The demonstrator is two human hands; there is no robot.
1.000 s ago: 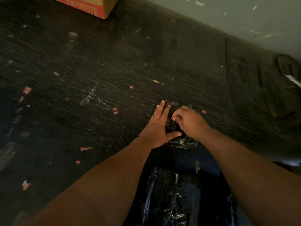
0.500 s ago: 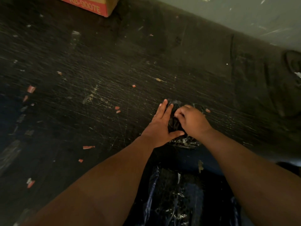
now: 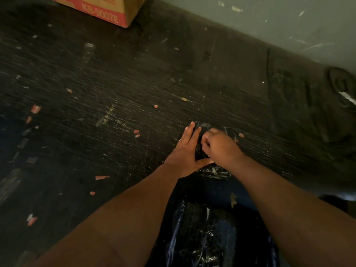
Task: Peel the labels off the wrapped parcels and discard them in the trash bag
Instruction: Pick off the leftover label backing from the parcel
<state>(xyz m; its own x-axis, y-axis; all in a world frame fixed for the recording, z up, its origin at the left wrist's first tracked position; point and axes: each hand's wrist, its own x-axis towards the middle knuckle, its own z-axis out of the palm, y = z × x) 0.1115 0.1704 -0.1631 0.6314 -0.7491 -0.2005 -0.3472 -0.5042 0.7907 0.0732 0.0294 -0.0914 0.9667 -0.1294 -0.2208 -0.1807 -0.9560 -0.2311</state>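
The wrapped parcel (image 3: pixel 213 170) is pressed flat by the spread left hand (image 3: pixel 185 151) and pinched by the curled right hand (image 3: pixel 219 147); red scraps (image 3: pixel 102 177) are scattered on the floor (image 3: pixel 115 83).

Dark scratched surface (image 3: pixel 107 78) littered with small red paper scraps (image 3: pixel 102 177). Cardboard box (image 3: pixel 107 8) with red band at far edge. Grey-green wall (image 3: pixel 269 18) behind.

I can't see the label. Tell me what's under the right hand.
Under the right hand lies a black wrapped parcel; its glossy edge shows near the wrist. The left hand lies flat beside it. The fist covers any label.
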